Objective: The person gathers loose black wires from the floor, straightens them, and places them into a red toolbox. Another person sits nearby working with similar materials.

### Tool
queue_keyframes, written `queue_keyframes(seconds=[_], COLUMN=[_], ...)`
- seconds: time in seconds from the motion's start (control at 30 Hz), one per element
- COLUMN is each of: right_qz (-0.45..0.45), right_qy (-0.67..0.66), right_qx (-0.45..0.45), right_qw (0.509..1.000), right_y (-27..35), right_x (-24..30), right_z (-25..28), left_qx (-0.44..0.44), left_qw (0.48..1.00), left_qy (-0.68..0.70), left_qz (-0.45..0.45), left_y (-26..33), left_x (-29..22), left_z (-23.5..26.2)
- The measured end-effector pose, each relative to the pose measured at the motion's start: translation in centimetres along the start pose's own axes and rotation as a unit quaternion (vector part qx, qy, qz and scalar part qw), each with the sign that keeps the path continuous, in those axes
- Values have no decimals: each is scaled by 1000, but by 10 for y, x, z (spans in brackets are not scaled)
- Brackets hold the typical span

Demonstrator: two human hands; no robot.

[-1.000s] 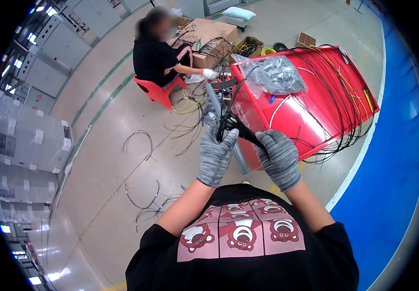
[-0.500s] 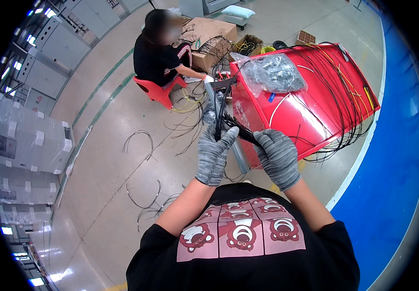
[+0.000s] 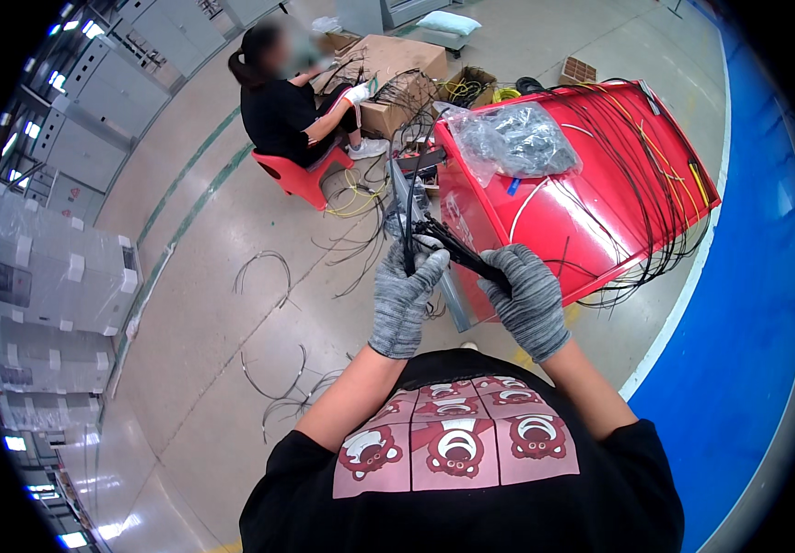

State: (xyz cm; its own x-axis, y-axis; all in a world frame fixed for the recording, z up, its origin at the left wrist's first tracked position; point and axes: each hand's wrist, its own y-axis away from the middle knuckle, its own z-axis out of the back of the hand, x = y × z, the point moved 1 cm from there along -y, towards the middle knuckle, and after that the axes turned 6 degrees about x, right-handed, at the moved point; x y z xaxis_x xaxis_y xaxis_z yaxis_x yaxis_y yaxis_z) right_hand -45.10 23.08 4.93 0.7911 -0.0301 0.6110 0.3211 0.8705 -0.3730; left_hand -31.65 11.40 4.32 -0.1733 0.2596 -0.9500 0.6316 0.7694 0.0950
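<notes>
Where the black cable bundle [image 3: 453, 247] passes into the gloved left hand [image 3: 404, 297] and right hand [image 3: 528, 300], both grasping it, its ends are hidden.

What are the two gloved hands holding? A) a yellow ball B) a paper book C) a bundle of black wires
C: the left hand and right hand, both in grey gloves, grip a bundle of black wires between them, in front of the red table.
</notes>
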Motion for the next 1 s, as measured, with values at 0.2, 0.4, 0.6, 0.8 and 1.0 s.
queue_keyframes(seconds=[0.2, 0.4, 0.6, 0.8, 1.0], right_qz=[-8, 24, 37, -20, -34], right_qy=[-55, -20, 47, -19, -28], right_qx=[3, -5, 1, -11, 5], right_qw=[998, 999, 998, 1000, 999], right_y=[0, -6, -11, -12, -14], right_x=[-1, 9, 11, 9, 10], right_z=[-2, 1, -1, -10, -6], left_qx=[-2, -25, -34, -29, -32], left_qw=[999, 999, 999, 999, 999], left_qy=[27, 7, 3, 6, -7], left_qz=[25, 32, 36, 33, 26], left_y=[0, 0, -1, -1, -1], left_x=[7, 6, 3, 4, 2], left_z=[8, 9, 8, 9, 5])
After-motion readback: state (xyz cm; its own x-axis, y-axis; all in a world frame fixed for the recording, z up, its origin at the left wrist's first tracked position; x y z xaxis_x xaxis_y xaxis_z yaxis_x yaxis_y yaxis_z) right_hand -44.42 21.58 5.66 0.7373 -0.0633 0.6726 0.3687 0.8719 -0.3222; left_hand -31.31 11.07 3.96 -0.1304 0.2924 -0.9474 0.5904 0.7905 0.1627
